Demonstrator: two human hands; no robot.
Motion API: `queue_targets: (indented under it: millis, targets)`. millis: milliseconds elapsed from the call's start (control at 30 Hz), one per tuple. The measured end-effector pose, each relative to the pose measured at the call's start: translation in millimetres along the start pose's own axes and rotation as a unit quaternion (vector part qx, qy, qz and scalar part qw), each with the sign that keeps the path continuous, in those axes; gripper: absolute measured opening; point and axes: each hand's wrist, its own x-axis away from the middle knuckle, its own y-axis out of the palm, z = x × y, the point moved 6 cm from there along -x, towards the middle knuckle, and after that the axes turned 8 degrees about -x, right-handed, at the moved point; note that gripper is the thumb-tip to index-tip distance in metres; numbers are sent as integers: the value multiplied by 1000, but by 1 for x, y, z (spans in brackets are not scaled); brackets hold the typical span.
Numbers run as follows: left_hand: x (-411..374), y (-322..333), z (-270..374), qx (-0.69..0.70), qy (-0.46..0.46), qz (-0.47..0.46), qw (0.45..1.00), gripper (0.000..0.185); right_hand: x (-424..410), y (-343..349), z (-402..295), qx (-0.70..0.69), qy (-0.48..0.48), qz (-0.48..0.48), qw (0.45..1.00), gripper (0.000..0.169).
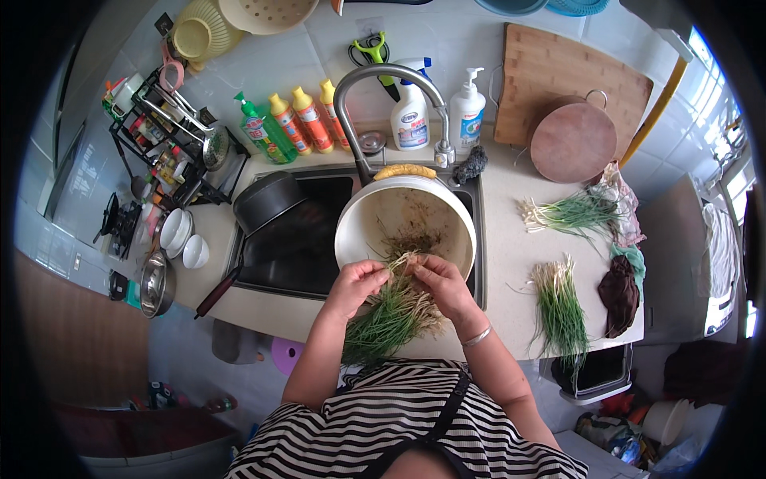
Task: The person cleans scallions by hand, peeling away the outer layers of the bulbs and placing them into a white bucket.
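My left hand (pixel 361 288) pinches a few thin spring onions (pixel 398 262) close to their pale ends. Fingertips of my right hand (pixel 443 284), with a bangle at the wrist, are closed on the same pale ends. Both hands are over the near rim of a white bucket (pixel 347 230), which leans tilted in the right part of the sink. Inside it lie brown roots and dirty scraps (pixel 416 236). Below my hands, a loose heap of green spring onions (pixel 386 326) rests at the counter's front edge, against my striped top.
Two bunches of spring onions, one near (pixel 556 299) and one farther back (pixel 568 212), lie on the right counter. A dark pan (pixel 269 200) sits over the sink's left side. The faucet (pixel 389 72) arches above the bucket. Bottles (pixel 311 123) line the wall.
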Motion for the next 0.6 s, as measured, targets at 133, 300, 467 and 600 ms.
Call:
queue_targets:
  millis: [133,300,467,600]
  targets:
    - [3,0,8,56,-2,-8,998,12,-1,-8,6,5,9,-12,1000,22]
    - [4,-1,10,52,-3,-25,998,11,-2,1,-1,42,-13,-18,999,18]
    - [10,-5,24,-5,27,18,999,11,-9,0,-3,57,-40,-29,997,11]
    - [15,-27,41,40,76,78,993,11,-6,-10,-5,37,-86,0,996,8]
